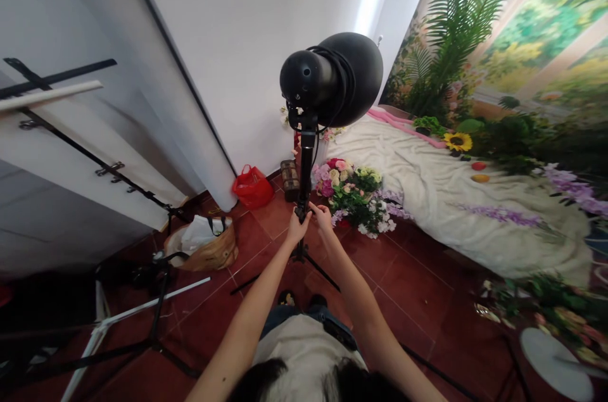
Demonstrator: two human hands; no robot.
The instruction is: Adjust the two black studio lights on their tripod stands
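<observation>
A black studio lamp (327, 79) with a wide round reflector and a coiled cable tops an upright black light stand (306, 164). My left hand (297, 228) is closed around the stand's pole at a clamp below the lamp. On the right side of the same clamp, my right hand (323, 216) has its fingers pinched together at a small part, probably a knob, which the fingers mostly hide. The stand's legs spread on the red tiled floor (408, 301) close to my feet.
Bunches of artificial flowers (351, 190) lie right of the stand, beside a cream cloth (427, 193). A red bag (253, 187) and a basket (204, 250) stand left. More stands (161, 307) occupy the lower left; a white round disc (553, 361) is lower right.
</observation>
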